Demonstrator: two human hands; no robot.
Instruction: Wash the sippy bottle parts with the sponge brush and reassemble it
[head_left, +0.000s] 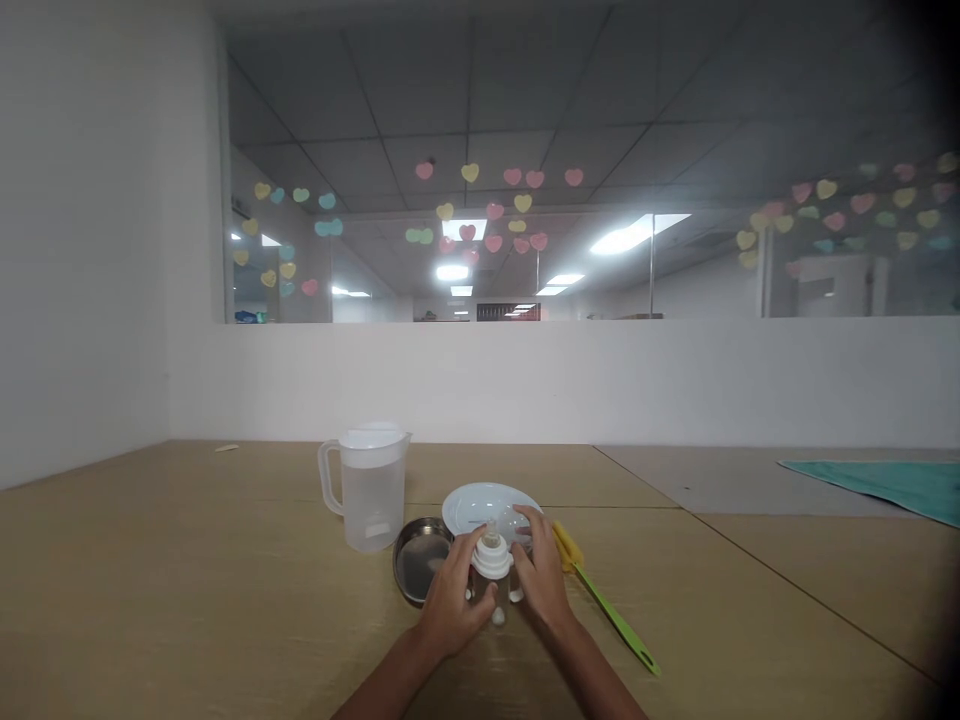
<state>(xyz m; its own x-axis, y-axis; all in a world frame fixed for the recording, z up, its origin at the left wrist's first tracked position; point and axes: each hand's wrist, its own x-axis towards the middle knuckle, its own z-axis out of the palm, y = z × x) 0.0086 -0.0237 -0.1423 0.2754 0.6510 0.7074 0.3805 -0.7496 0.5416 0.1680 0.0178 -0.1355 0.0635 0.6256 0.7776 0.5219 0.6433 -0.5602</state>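
A baby bottle (491, 562) with a white collar and a clear teat stands upright between my hands, low in the middle of the view. My left hand (454, 600) is closed around its left side, fingers by the collar and thumb across the clear body. To the right, my right hand (541, 572) curls its fingers and thumb about a clear rounded cap (516, 526), close beside the collar. Small white rounded parts show low around the bottle; what they are I cannot tell. Behind the hands lies a white plate (480, 494), partly hidden by them.
A lidded translucent pitcher (373, 500) stands left on the wooden table (225, 580). Near it is a round metal dish (421, 562). A bottle brush with a yellow head and green handle (616, 620) lies right. A teal cloth (892, 482) is far right, below the windowed wall.
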